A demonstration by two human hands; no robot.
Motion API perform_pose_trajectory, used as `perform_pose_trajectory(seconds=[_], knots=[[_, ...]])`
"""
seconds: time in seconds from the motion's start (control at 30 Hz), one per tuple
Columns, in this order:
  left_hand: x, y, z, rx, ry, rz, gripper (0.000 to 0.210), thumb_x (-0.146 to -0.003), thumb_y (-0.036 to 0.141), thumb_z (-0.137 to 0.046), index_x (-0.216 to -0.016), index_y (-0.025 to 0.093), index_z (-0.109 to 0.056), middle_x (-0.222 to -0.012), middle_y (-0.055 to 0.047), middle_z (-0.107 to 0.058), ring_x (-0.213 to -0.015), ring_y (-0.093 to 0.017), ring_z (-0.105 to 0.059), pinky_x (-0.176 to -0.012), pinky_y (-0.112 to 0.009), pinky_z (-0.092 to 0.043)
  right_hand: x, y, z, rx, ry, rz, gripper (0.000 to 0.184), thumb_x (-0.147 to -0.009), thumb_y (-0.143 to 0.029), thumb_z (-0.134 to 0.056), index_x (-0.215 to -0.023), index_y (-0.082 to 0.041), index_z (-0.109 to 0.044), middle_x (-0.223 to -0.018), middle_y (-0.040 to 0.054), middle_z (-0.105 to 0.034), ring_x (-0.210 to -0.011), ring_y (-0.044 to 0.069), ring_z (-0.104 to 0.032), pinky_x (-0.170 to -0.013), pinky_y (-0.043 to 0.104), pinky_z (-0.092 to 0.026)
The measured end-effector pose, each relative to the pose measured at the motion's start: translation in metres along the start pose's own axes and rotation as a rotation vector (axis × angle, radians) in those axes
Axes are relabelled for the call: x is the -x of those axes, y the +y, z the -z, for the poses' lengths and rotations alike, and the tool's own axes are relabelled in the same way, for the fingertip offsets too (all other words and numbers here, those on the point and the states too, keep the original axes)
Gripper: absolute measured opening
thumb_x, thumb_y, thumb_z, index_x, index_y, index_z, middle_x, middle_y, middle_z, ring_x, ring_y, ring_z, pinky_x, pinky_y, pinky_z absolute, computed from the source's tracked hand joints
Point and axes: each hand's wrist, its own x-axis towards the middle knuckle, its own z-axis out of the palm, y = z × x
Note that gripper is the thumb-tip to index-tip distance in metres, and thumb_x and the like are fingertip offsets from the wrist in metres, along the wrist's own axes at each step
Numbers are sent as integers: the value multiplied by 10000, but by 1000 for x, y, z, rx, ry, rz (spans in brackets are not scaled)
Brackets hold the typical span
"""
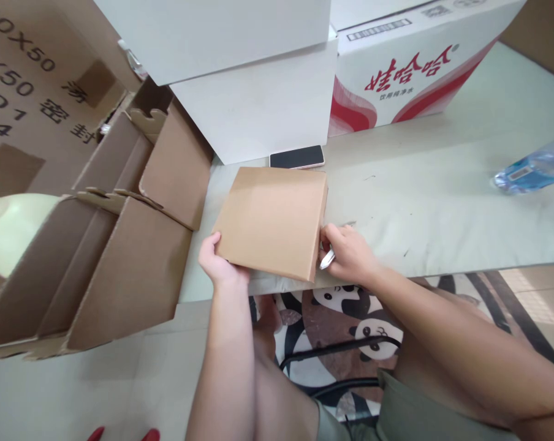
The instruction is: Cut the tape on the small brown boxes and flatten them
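"Head camera first: where was the flat cardboard box (270,220)?"

"Over the cloth-covered desk (433,226), close to its near edge and toward its near left corner. I couldn't tell whether it rested fully on the cloth."

"And the left hand (223,263)?"

"It gripped the box's near left corner, thumb on top, the other fingers mostly hidden underneath."

"What did the right hand (348,251) have?"

"Its fingers were curled tightly round a slim white tool (326,260), right by the box's right side. I couldn't tell what sort of tool."

"Anything farther back?"

"A smartphone (298,157) lay just past the box's far edge, before a plain white carton (258,113). Beside that, toward the desk's far side, was a red-and-white drinking-water carton (396,79)."

"And at the ends?"

"Open corrugated cartons (134,275) stood along the desk's left edge. Well off to the right was a clear plastic bottle (537,168), partly cut off."
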Motion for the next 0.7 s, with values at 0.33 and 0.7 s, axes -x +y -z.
perform_pose_trajectory(seconds=[0.33,0.7], knots=[[6,5,-9,56,120,65,256,-612,353,-602,-786,176,-664,-836,-56,-690,-759,-209,-663,-655,-304,-519,0,0,-1,-6,21,7,237,-698,-148,-541,-843,-236,-374,-728,23,-613,-634,199,-498,-692,324,-304],[3,3,-8,32,96,45,245,-620,367,-595,-775,183,-645,-835,-52,-687,-800,-226,-669,-691,-318,-523,3,14,42,-589,845,-132,89,-836,-314,-484,-762,-268,-467,-697,16,-518,-638,197,-511,-647,374,-394]])
